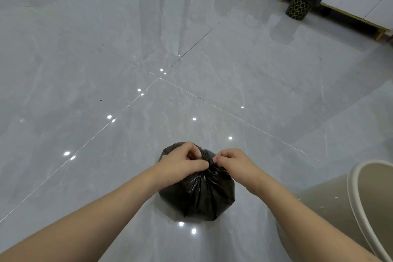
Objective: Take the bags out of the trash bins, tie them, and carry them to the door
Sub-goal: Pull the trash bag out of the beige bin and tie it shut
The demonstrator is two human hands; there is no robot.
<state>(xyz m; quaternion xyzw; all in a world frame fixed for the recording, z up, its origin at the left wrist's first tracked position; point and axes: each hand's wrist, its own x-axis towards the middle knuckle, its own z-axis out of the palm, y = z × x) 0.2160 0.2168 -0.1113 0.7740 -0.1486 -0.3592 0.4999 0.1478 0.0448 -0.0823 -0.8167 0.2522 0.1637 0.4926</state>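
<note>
Both hands, the left hand [184, 160] and right hand [230, 160], are pinching the knot [210, 162] atop the upright black bag [198, 195], sitting on the floor [127, 91] squarely between them.

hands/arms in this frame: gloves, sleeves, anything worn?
Two bare hands, left hand and right hand. No gloves, rings, watch or wristbands visible. Both forearms are uncovered right to the frame edge, so no sleeves show. No markings seen.

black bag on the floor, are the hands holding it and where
Yes. The left hand and right hand both pinch the black bag at its gathered neck on top.
</note>
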